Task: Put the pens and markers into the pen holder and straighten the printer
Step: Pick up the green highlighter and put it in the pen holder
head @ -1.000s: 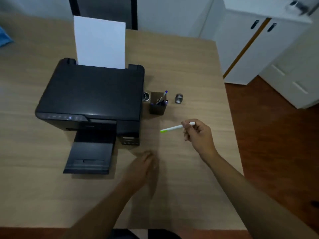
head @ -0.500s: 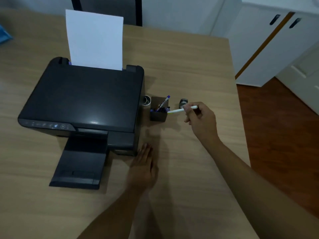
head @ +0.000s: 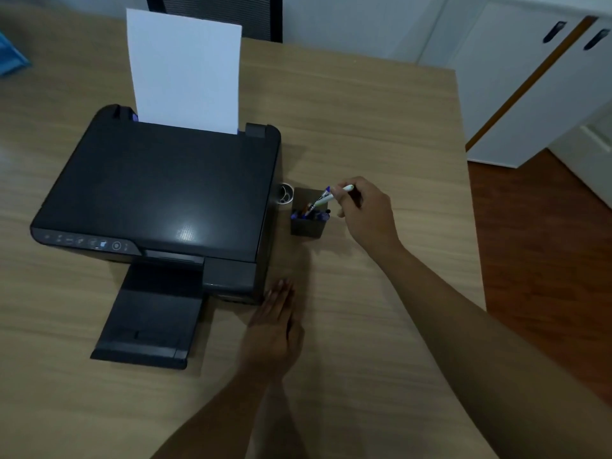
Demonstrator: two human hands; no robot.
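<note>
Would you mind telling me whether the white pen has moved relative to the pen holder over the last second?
Yes. The white pen has travelled from open table in front of the pen holder to its opening, tip lowered in.

You see a black printer holding a white sheet of paper, on a light wood-grain table. Right of it stands a dark pen holder with blue-capped pens; the marker is white.
</note>
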